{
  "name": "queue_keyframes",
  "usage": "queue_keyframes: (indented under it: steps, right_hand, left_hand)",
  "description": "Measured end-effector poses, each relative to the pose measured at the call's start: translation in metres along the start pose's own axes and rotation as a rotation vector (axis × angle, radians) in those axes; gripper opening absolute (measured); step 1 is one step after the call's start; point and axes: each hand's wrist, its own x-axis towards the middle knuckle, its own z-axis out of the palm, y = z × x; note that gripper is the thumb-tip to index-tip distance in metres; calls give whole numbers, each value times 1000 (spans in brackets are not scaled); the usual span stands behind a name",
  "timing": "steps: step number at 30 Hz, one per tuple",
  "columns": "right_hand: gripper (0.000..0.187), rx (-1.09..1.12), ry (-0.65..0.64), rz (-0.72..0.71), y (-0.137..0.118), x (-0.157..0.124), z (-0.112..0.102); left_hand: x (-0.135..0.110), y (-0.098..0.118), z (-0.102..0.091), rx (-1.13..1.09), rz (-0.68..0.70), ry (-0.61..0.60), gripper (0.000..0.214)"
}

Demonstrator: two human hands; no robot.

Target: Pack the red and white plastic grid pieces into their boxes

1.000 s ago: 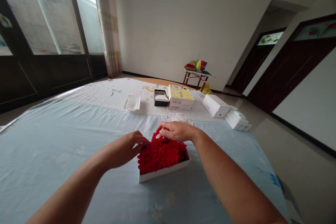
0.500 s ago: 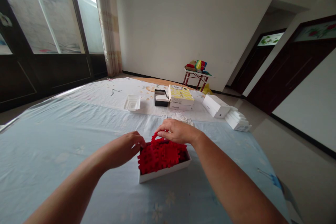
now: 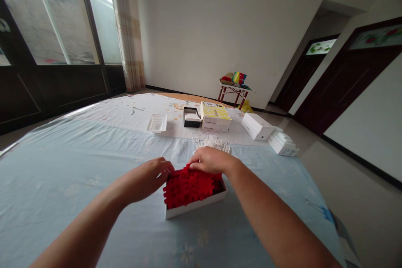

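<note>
A shallow white box [image 3: 194, 206] lies on the pale blue cloth, filled with red interlocking plastic pieces [image 3: 188, 187]. My left hand [image 3: 150, 176] rests at the box's far left corner, its fingers curled against the red pieces. At the far edge of the box, my right hand [image 3: 212, 160] has its fingers closed down on the red pieces. Whether either hand grips a single piece is hidden by the fingers.
Loose white plastic pieces [image 3: 213, 143] lie just beyond the hands. Farther back are a clear tray [image 3: 157, 123], a black box [image 3: 191, 117], a yellow box [image 3: 215, 115] and white boxes [image 3: 257, 126], with a stack [image 3: 283, 143] near the cloth's right edge.
My right hand held a red piece lifted above the box; it has come down so the piece lies level with the others. My left hand stayed at the box's corner.
</note>
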Motion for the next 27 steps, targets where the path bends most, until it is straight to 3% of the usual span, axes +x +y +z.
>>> queue_keyframes:
  steps: [4, 9, 16, 22, 27]
  right_hand:
    - [21, 74, 122, 62, 1, 0, 4]
    - [12, 32, 87, 42, 7, 0, 5]
    - [17, 23, 31, 25, 13, -2, 4]
    - [20, 48, 171, -36, 11, -6, 7]
    - [16, -16, 148, -30, 11, 1, 14]
  left_hand:
    - [2, -1, 3, -24, -21, 43, 34]
    - [4, 2, 7, -51, -3, 32, 37]
    - [6, 3, 12, -86, 98, 8, 39]
    - [6, 3, 10, -85, 72, 10, 34]
    - [5, 3, 10, -65, 64, -2, 34]
